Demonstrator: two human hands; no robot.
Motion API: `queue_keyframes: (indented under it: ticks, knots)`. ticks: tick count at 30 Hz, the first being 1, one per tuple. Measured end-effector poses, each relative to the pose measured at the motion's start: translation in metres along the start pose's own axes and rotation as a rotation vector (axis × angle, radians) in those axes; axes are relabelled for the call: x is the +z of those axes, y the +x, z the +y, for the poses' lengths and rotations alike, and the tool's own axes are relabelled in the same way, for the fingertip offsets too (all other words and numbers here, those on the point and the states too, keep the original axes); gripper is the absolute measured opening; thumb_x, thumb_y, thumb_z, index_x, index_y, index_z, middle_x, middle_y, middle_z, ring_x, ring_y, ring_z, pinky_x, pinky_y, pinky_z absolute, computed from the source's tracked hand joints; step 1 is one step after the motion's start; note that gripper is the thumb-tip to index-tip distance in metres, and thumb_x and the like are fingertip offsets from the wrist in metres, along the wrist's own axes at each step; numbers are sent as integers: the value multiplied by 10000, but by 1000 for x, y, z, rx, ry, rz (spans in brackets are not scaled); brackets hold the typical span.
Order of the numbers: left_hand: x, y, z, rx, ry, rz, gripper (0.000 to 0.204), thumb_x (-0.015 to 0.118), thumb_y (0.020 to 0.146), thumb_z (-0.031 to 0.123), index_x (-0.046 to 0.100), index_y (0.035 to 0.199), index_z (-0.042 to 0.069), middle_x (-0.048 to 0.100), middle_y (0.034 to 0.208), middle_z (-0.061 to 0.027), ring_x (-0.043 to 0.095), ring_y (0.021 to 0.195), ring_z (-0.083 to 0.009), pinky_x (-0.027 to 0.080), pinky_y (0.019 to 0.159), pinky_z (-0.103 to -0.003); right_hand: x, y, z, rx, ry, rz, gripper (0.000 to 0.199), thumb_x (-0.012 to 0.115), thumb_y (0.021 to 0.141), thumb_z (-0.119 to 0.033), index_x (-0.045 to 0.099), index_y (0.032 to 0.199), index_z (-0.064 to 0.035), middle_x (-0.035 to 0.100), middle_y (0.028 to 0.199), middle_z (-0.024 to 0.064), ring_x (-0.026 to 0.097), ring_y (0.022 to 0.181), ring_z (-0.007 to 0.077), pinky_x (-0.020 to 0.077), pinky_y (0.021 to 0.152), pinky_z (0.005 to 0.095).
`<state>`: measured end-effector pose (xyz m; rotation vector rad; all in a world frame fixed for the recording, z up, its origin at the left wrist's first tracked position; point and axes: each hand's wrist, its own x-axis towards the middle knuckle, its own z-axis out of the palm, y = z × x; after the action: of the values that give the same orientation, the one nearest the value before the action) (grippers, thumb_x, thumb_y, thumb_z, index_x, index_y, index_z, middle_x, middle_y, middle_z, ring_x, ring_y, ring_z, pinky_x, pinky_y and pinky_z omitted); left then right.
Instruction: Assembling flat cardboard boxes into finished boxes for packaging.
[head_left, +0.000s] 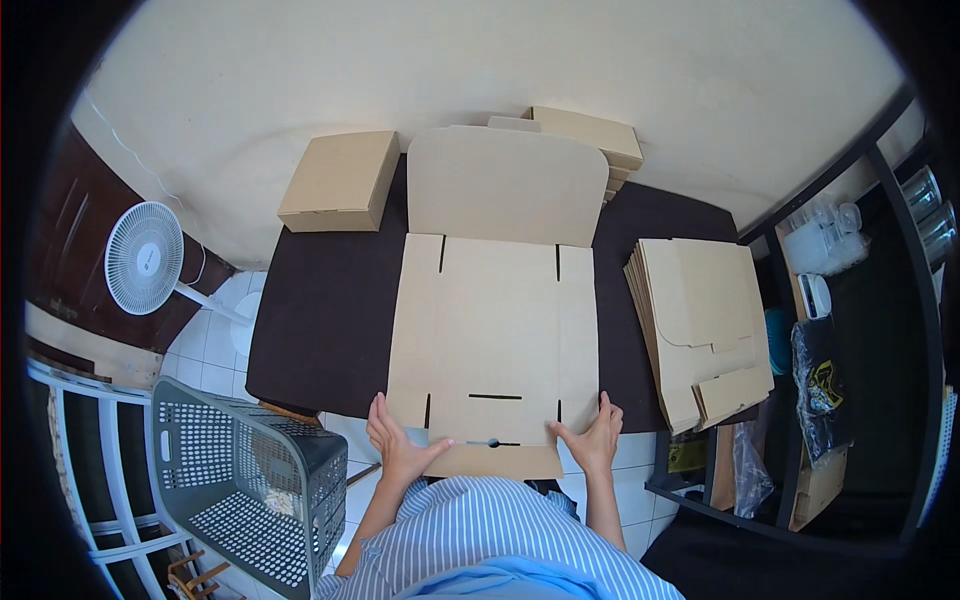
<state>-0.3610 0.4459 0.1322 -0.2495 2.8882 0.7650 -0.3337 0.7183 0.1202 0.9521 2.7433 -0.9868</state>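
An unfolded cardboard box blank (pixel 497 340) lies on the dark table in front of me, its far rounded flap raised toward the wall. Slots cut through the board show near its corners and along its near edge. At the near left corner my left hand (pixel 398 448) grips the blank, thumb on top and fingers along its side. My right hand (pixel 594 438) has the near right corner the same way, with its thumb pointing inward. The near flap of the blank hangs by my striped shirt.
A folded box (pixel 342 180) stands at the back left, and more boxes (pixel 590 138) are stacked behind the raised flap. Flat blanks (pixel 710 310) are piled at the right. A grey basket (pixel 180 450), a white fan (pixel 146 258) and a dark shelf rack (pixel 890 190) surround the table.
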Motion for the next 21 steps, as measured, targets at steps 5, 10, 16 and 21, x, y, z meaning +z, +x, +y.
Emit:
queue_keyframes:
  ticks: [5, 10, 16, 21]
  knots:
    - [11, -5, -14, -65, -208, 85, 1230, 847, 474, 319, 30, 1335, -7, 221, 1261, -251, 236, 1161, -389, 153, 990, -498, 22, 4, 24, -39, 123, 143, 844, 781, 569, -249, 356, 1240, 37, 403, 1068, 165, 417, 1010, 312, 394, 853, 411]
    - [4, -4, -4, 47, -145, 90, 1165, 834, 480, 244, 65, 1318, -11, 288, 1165, -222, 280, 1114, -363, 194, 972, -481, 13, 10, 17, -64, 198, 232, 725, 763, 583, -175, 422, 1186, 39, 438, 958, 136, 475, 884, 268, 421, 773, 361]
    - [-3, -2, -3, 242, -40, 171, 843, 804, 494, 181, 318, 1163, 14, 361, 1094, -173, 317, 1078, -331, 242, 915, -449, 6, 15, 4, -165, 392, 209, 581, 734, 616, -124, 469, 1109, 35, 456, 722, 61, 462, 633, 151, 408, 574, 288]
    - [-11, -1, -6, 466, 54, 168, 581, 768, 539, 165, 466, 1026, 72, 444, 984, -105, 376, 1034, -298, 253, 891, -430, -3, 8, -13, -238, 513, 133, 489, 741, 634, -145, 487, 1021, 10, 458, 614, 10, 436, 540, 103, 408, 537, 244]
